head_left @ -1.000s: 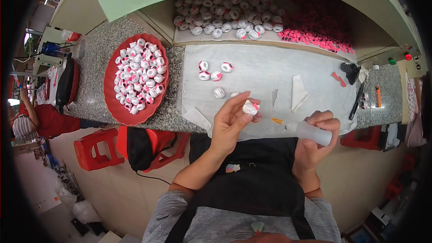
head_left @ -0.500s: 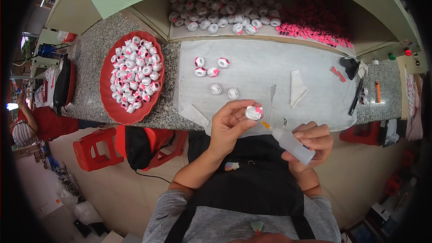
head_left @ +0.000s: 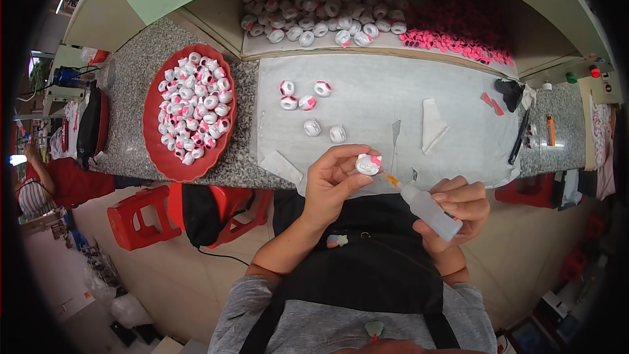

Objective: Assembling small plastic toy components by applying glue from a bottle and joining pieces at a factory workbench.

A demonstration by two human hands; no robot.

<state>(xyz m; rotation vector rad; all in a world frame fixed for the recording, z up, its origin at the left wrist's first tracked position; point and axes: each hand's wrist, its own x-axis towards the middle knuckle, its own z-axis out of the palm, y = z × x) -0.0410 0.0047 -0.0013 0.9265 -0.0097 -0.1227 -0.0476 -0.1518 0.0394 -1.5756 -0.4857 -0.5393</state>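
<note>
Between the thumb and fingers of my left hand (head_left: 331,187) is a small white rounded piece (head_left: 368,164) with a pink patch on it. My right hand (head_left: 458,211) grips a translucent squeeze bottle (head_left: 429,211), tilted so that its thin orange-yellow tip (head_left: 392,180) points toward the piece. A small gap separates tip and piece. Several similar pieces lie on the white work sheet (head_left: 367,85); one plain white piece (head_left: 337,134) is just beyond my left hand.
A red scalloped bowl (head_left: 152,108) full of such pieces stands at the left. The shelf behind holds more white pieces (head_left: 306,38) and a heap of pink parts (head_left: 452,46). Folded white paper (head_left: 432,126), a black pen-like tool (head_left: 519,137) and an orange tool (head_left: 550,130) lie right. Red stools (head_left: 137,217) stand below.
The bottle in my right hand has drawn slightly right and down, widening the gap between its tip and the piece. My left hand keeps its hold, almost unmoved.
</note>
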